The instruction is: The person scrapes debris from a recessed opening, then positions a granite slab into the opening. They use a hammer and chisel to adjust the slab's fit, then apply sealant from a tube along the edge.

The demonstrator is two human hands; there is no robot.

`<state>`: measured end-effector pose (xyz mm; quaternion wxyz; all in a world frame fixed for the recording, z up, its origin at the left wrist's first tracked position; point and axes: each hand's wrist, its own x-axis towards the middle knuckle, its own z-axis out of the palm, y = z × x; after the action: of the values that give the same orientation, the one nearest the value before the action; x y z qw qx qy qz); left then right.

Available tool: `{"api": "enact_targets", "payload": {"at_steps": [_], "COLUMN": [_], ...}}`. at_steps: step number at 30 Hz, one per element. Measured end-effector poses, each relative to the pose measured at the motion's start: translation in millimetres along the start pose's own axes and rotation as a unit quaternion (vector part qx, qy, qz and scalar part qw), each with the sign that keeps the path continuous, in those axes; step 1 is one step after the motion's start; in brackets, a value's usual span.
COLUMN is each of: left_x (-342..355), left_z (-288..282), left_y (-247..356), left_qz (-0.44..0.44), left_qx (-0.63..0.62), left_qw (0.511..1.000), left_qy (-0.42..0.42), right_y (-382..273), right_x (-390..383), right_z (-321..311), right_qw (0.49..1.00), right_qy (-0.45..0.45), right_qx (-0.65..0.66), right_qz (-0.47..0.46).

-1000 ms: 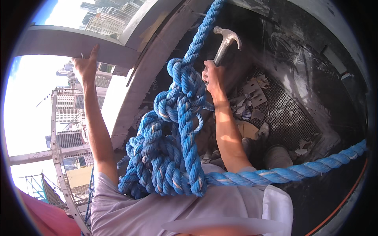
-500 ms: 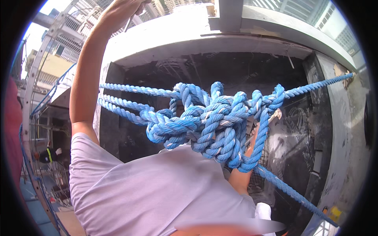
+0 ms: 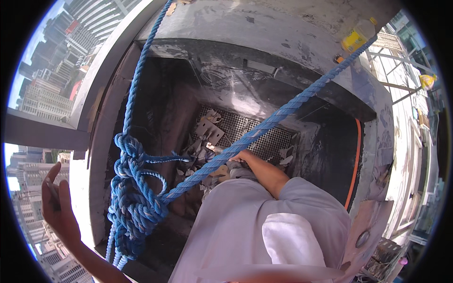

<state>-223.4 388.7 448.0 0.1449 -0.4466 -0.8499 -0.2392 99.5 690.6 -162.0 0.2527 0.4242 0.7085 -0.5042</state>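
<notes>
On the left, my left hand (image 3: 59, 205) is raised beside the pale ledge, fingers apart and partly curled, with nothing plainly held. My right hand (image 3: 241, 155) reaches down into the dark pit, closed around what looks like a tool with a pale handle (image 3: 214, 148); the rest of it cannot be made out. A thick blue rope (image 3: 264, 125) crosses just above that hand, hiding part of the grip. Left of my body hangs a large knotted bundle of the same blue rope (image 3: 134, 203), with one line rising from it to the top edge.
Broken debris (image 3: 207, 129) lies around a perforated grid (image 3: 264, 134) in the pit. A plastic bottle with a yellow label (image 3: 356, 37) stands on the concrete ledge (image 3: 302, 33). An orange strip (image 3: 355, 165) runs down the right wall. Tall buildings (image 3: 49, 94) show beyond the left edge.
My view has swung to the right, so the rope knot now appears at the left. My left hand shows lower in the picture; my right hand stays down in the pit.
</notes>
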Motion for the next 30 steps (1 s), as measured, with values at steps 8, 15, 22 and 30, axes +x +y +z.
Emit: {"api": "enact_targets", "payload": {"at_steps": [8, 15, 22, 30], "left_x": [148, 128, 55, 45], "left_z": [176, 239, 368, 557], "left_y": [291, 531, 811, 858], "left_qz": [0.265, 0.491, 0.56, 0.484], "left_qx": [-0.185, -0.341, -0.128, -0.073], "left_qw": [0.917, 0.78, 0.759, 0.847], "left_qy": [-0.235, -0.183, -0.306, -0.208], "right_y": [94, 211, 261, 244], "right_x": [-103, -126, -126, -152], "right_z": [2, 82, 146, 178], "right_qw": [0.982, 0.865, 0.772, 0.733], "right_qy": [0.062, 0.183, 0.246, 0.244], "right_qx": [0.132, 0.406, 0.507, 0.567], "right_qz": [0.118, 0.23, 0.293, 0.288]}}
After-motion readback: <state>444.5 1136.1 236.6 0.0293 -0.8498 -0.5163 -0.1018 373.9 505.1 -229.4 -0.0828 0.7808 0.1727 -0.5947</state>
